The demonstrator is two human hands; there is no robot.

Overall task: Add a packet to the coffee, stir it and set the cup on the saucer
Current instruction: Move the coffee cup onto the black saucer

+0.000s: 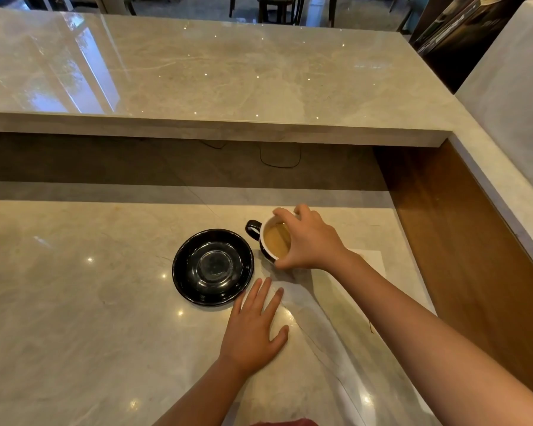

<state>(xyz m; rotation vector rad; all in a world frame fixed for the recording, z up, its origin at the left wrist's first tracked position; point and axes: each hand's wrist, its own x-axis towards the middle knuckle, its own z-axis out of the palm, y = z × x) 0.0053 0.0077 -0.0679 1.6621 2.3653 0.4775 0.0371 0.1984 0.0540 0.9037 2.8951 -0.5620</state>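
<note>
On the marble bench (74,302), the right hand (308,241) has its grip closed from above around the rim of the black cup (266,250) of pale coffee (276,241), handle pointing left. Cup sits just right of the empty black saucer (213,267), not on it. Left hand (252,327) lies flat, fingers spread, holding nothing, near the saucer's edge.
</note>
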